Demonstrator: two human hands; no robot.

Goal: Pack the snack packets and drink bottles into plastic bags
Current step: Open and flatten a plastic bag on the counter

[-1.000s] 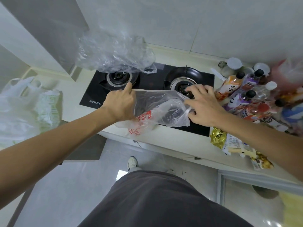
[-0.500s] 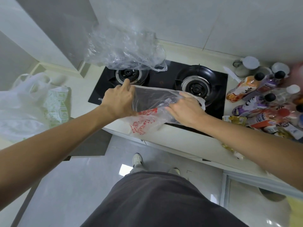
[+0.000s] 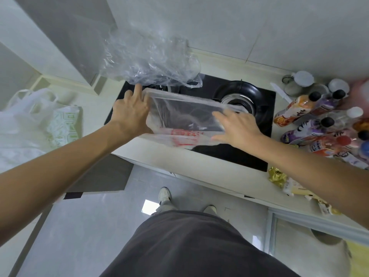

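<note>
While the person's dark trousers (image 3: 191, 246) fill the near edge, snack packets (image 3: 295, 186) lie on the counter (image 3: 159, 154) by the right forearm. Above the stove (image 3: 239, 154), the left hand (image 3: 131, 112) and right hand (image 3: 237, 126) each grip a side of a clear plastic bag (image 3: 185, 114), stretching its mouth wide. Drink bottles (image 3: 311, 124) crowd the right; crumpled clear plastic (image 3: 151, 62) lies behind

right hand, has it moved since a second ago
Yes. The right hand has slid left along the bag, off the right burner and toward the left hand.
</note>
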